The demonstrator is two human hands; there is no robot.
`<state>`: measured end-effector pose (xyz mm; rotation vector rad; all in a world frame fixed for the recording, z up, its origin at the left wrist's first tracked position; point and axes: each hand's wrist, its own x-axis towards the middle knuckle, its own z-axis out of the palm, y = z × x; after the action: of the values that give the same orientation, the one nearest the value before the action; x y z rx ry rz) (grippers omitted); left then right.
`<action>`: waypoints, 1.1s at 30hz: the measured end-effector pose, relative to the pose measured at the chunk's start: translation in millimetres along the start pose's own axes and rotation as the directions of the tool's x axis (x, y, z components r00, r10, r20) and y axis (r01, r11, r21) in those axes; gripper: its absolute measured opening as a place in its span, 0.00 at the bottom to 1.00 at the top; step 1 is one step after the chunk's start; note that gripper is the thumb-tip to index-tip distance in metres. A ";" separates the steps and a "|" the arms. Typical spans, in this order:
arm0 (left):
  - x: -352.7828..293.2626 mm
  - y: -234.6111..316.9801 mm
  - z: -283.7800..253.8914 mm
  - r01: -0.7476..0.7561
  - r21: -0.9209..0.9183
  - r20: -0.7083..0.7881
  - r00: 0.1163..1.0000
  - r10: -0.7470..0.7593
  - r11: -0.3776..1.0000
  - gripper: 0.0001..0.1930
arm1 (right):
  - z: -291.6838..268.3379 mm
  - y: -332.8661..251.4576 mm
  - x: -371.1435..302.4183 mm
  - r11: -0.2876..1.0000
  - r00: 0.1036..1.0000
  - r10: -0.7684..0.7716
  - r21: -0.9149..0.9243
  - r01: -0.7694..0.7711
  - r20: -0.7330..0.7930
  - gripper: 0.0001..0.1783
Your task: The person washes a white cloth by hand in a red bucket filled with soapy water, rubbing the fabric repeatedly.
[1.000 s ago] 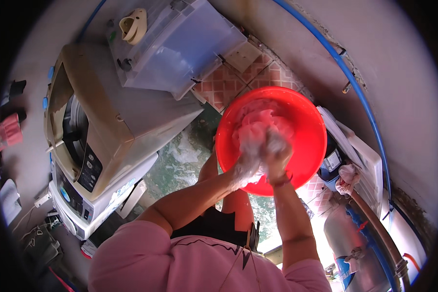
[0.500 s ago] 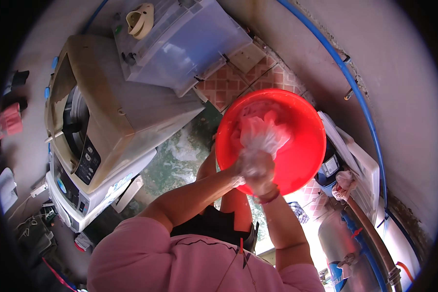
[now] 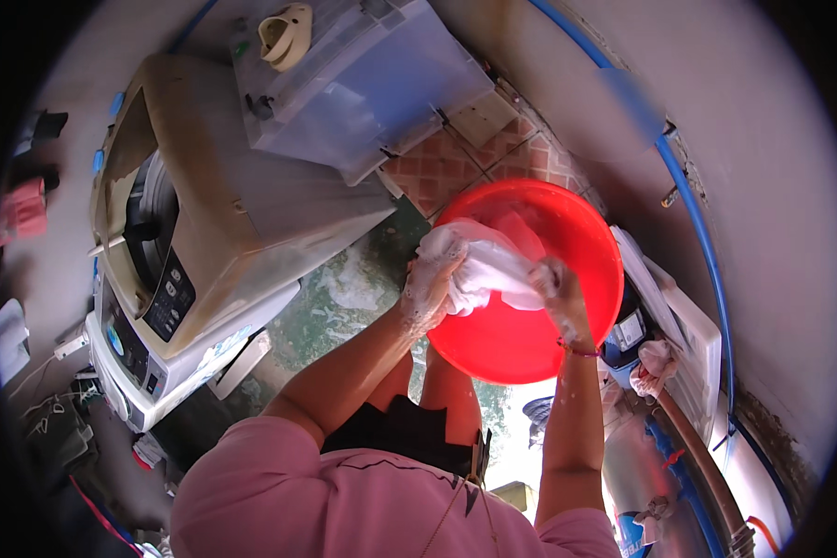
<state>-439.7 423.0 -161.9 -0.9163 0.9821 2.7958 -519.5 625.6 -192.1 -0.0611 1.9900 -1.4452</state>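
A wet, whitish-pink cloth (image 3: 488,263) is stretched between my two hands over a round red basin (image 3: 521,349). My left hand (image 3: 430,284), streaked with suds, is closed on the cloth's left end at the basin's left rim. The other end is bunched in the closed fingers of my right hand (image 3: 560,290), above the basin's right half. What kind of garment the cloth is, I cannot make out. Behind it, a pinkish patch shows inside the basin, too blurred to tell apart.
On the left stand an old washing machine (image 3: 251,205) and a second white machine (image 3: 205,363). A clear plastic bin (image 3: 344,112) with a cream clog (image 3: 286,37) on top is beyond them. A blue pipe (image 3: 702,242) runs along the right wall, near a metal cylinder (image 3: 637,465).
My hands were together, gripping the bunched cloth at the basin's near side. They have moved apart, left and right, and the cloth is now spread between them.
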 end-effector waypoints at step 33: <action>-29.6 -79.6 -34.0 0.101 0.035 -0.109 0.989 -0.096 0.994 0.13 | 119.2 10.9 -1.0 0.765 0.765 -0.644 0.021 0.644 0.014 0.12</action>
<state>-379.8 471.3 -211.4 -1.0882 0.9734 2.6605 -451.3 531.4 -220.5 -0.8313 2.0338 -1.8577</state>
